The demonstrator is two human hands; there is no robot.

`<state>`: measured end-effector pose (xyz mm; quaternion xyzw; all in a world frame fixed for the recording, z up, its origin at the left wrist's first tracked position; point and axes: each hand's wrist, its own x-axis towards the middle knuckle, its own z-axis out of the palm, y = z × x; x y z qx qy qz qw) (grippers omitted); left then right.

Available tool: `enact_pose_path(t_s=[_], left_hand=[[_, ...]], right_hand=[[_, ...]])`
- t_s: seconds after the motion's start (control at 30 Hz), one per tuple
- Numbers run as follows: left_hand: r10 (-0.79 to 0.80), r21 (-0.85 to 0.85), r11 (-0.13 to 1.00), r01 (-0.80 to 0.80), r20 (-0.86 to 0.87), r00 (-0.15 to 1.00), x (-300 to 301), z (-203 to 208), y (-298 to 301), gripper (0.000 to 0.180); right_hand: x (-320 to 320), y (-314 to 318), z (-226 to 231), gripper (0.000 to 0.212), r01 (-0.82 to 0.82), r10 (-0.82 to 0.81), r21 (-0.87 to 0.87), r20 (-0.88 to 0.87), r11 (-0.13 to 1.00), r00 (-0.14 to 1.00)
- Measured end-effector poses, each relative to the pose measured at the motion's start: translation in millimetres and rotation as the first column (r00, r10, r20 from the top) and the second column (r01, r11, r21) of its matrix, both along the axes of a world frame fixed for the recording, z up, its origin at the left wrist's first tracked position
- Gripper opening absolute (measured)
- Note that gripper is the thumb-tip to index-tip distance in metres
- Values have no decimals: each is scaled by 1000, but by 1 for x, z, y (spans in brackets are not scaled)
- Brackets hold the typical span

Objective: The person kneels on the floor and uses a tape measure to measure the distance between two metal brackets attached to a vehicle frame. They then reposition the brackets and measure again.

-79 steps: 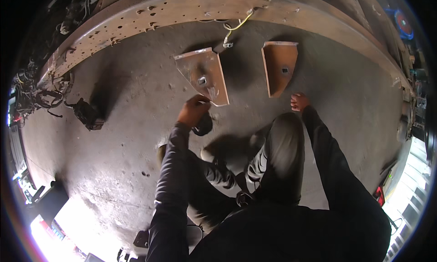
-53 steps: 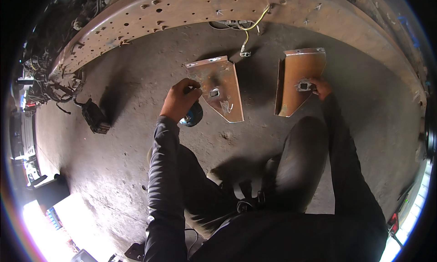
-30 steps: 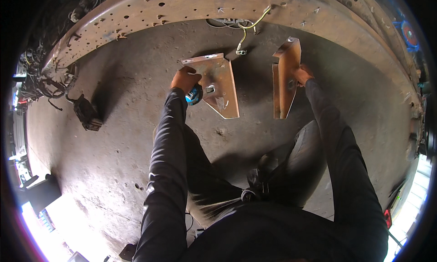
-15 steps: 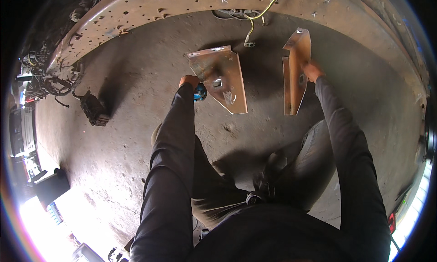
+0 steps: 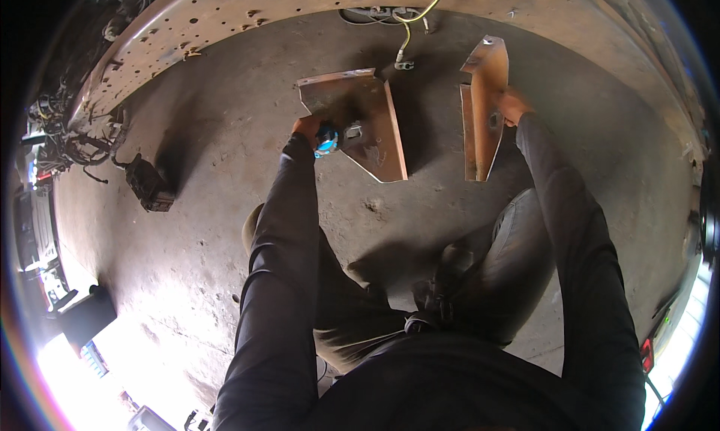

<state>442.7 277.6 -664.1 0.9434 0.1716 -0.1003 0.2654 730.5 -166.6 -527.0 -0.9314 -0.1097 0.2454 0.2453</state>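
My left hand (image 5: pixel 304 126) is closed around a blue-and-black rounded object (image 5: pixel 327 139), whose exact kind I cannot make out. That hand meets the left edge of a rusty brown metal bracket (image 5: pixel 375 120) with a folded flange, a squarish hole and white marks on its face; whether the fingers also grip the bracket is hidden. To the right, my right hand (image 5: pixel 514 107) grips the right edge of a second bent metal bracket (image 5: pixel 480 124), which is seen more edge-on. Its fingertips are partly out of sight behind the metal.
A long, curved-looking rusty beam (image 5: pixel 300 11) with many holes spans the far side. Yellow-green wire (image 5: pixel 406 41) hangs from it. At left are a dark boxy part (image 5: pixel 150 184) and tangled cables (image 5: pixel 82 142). Concrete floor (image 5: pixel 225 154) lies beneath, and my legs are near.
The left bracket's upper left corner has shifted slightly left, tilting the plate a little, and the blue object has moved up with my left hand. My right hand keeps its place on the other bracket.
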Motion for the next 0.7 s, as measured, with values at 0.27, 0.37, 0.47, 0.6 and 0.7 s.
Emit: enact_pose_path(t_s=[0.27,0.37,0.47,0.6,0.7], left_hand=[[488,-698,523,-489,-225,843,36,53,-20,35],[37,-457,887,65,212,976,55,63,-24,28],[-384,416,847,330,50,922,72,73,-34,30],[-344,430,836,340,-73,936,74,101,-36,27],[-357,401,842,360,-85,930,56,134,-15,24]], right_hand=[[5,-3,-7,43,21,-21,-25,12,999,1000],[7,-2,-3,39,-32,32,-113,1,993,999],[7,-2,-1,39,-74,73,-76,-7,994,997],[7,-5,-4,39,-37,37,-62,-6,997,999],[9,-4,-12,38,-31,30,-11,-48,999,998]])
